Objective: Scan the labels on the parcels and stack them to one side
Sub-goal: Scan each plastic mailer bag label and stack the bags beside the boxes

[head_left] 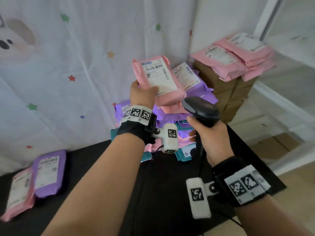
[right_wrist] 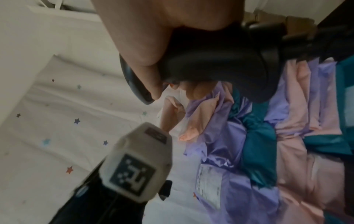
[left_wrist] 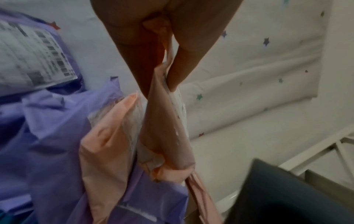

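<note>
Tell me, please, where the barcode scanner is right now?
In the head view, the barcode scanner is right of centre, held upright in the right hand, just below the pink parcel raised by the left hand.

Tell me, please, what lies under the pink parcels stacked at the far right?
The pink parcels rest on stacked brown cardboard boxes. The boxes' tops are covered, and their contents cannot be seen.
</note>
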`<state>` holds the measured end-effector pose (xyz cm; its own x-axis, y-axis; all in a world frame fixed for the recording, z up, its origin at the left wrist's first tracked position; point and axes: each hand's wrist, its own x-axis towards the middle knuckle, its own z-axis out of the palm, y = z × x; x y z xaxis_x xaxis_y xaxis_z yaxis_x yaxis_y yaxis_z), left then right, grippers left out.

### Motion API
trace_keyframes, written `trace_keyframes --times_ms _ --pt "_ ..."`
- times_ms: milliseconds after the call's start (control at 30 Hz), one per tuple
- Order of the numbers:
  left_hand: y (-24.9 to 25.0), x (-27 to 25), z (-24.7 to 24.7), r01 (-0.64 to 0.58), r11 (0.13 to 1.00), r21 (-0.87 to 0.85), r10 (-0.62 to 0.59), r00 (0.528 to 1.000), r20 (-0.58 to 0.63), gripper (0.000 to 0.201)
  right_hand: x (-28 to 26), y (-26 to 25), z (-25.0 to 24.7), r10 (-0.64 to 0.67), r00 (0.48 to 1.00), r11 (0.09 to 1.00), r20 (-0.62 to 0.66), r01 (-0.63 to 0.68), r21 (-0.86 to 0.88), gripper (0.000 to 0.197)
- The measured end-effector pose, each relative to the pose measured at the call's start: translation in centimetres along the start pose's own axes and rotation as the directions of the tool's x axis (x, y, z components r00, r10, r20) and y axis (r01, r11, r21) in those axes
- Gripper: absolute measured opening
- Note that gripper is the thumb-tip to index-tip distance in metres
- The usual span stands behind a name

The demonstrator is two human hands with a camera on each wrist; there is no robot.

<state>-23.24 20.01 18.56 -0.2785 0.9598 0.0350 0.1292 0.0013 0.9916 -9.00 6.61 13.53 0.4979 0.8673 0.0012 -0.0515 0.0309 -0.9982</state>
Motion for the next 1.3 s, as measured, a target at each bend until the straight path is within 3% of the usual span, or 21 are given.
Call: trace_keyframes --times_ms 333,467,567,700,867,1000,1100,1300 --pt "-1.0 1.9 6.1 0.046 0.946 0.321 -0.057 0.998 0.023 0.045 3.9 0.4 -4.1 0.081 0.996 0.996 0.042 -0.08 -0.032 0.029" --pt "-1.1 1.9 6.1 -0.016 0.85 0.526 0.033 0.999 -0.024 0.068 4.3 0.6 -4.1 0.079 0.994 0.997 0.071 -0.078 -0.018 0.028" --pt "-1.4 1.5 5.6 -0.092 0.789 0.607 0.111 0.994 0.006 0.053 4.5 0.7 -3.8 0.072 0.994 0.997 0.086 -0.068 -0.042 0.027" --pt "-1.7 1.3 3.9 -0.164 0.835 0.525 0.171 0.985 0.034 0.039 4.1 0.8 -2.6 0.054 0.992 0.998 0.117 -0.049 -0.051 0.02" --pt "-3.6 0.4 -0.9 -0.203 0.881 0.427 0.229 0.973 -0.009 0.027 2.2 1.1 0.5 0.02 0.98 1.0 0.198 -0.016 -0.023 0.008" --pt "-8.0 0.2 -7.8 -0.085 0.851 0.518 0.103 0.995 -0.006 0.025 -0.2 2.3 5.2 0.021 0.964 0.998 0.266 -0.006 -0.058 0.008" --pt "-12.7 -0.5 -13.8 0.036 0.764 0.644 -0.042 0.999 -0.006 0.029 -2.6 4.2 9.5 0.088 0.939 0.993 0.332 -0.054 -0.109 0.009" --pt "-20.4 -1.0 -25.7 0.249 0.562 0.789 -0.241 0.961 -0.132 0.035 -7.7 8.8 17.5 0.257 0.862 0.957 0.437 -0.163 -0.241 0.008"
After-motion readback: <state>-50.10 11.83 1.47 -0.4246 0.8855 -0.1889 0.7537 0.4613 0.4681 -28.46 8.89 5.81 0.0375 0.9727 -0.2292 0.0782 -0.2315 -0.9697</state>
